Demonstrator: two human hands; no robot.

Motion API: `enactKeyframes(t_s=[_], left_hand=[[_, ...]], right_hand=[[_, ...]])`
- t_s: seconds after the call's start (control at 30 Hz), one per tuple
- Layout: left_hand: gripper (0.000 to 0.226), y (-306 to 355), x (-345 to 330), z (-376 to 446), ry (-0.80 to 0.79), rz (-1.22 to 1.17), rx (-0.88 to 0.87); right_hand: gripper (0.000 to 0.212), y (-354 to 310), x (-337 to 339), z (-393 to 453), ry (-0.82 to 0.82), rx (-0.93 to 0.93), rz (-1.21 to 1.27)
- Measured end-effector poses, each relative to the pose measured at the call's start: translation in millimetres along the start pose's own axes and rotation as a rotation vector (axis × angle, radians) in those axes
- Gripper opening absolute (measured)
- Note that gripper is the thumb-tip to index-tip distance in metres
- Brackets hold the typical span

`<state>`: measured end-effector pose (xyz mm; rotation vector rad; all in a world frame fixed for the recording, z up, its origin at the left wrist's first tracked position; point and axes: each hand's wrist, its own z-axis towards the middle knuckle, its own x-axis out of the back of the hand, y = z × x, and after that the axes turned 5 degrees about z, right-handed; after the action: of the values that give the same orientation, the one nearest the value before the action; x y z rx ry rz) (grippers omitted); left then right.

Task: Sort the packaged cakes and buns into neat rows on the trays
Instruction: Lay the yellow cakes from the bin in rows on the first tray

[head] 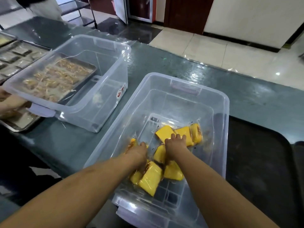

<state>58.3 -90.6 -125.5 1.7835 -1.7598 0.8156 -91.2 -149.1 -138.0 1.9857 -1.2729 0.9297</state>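
In the clear bin (213, 102), our right hand (175, 143) fingers curl over a yellow cake (182, 133) lying toward 2 o'clock; our left hand (139, 151) grip is hidden.

This looks like a bakery or food-packing workroom. A long counter (181, 63) covered in clear plastic sheeting carries metal baking trays (21, 124) of wrapped baked goods and large clear plastic bins (102, 51), one holding sealed yellow cakes (151, 178). A wheeled metal rack (85, 14) stands at the back on a glossy tiled floor (213, 53), near a glass-fronted cabinet (139, 9). A dark tray (263, 162) lies at the right.
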Motion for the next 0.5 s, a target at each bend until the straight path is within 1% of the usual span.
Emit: enactKeyframes(t_s=[0.07, 0.13, 0.23, 0.33, 0.43, 0.5], left_hand=[[0.109, -4, 4, 0, 0.01, -0.133, 0.015], [0.099, -8, 8, -2, 0.028, -0.241, 0.019], [0.097, -7, 19, -9, 0.054, -0.386, 0.012], [0.1, -11, 33, -13, 0.128, -0.46, -0.007], [0.094, -20, 47, -20, 0.233, -0.525, -0.053], [0.094, -26, 55, -26, 0.296, -0.537, -0.086]], right_hand=[[0.059, 3, 5, -4, -0.043, -0.024, 0.108], [0.051, 11, 13, -10, -0.026, -0.092, 0.224], [0.044, 26, 29, -23, 0.111, -0.164, 0.308], [0.038, 37, 45, -39, 0.293, -0.221, 0.409], [0.041, 43, 59, -59, 0.439, -0.245, 0.53], [0.043, 46, 64, -72, 0.536, -0.227, 0.59]])
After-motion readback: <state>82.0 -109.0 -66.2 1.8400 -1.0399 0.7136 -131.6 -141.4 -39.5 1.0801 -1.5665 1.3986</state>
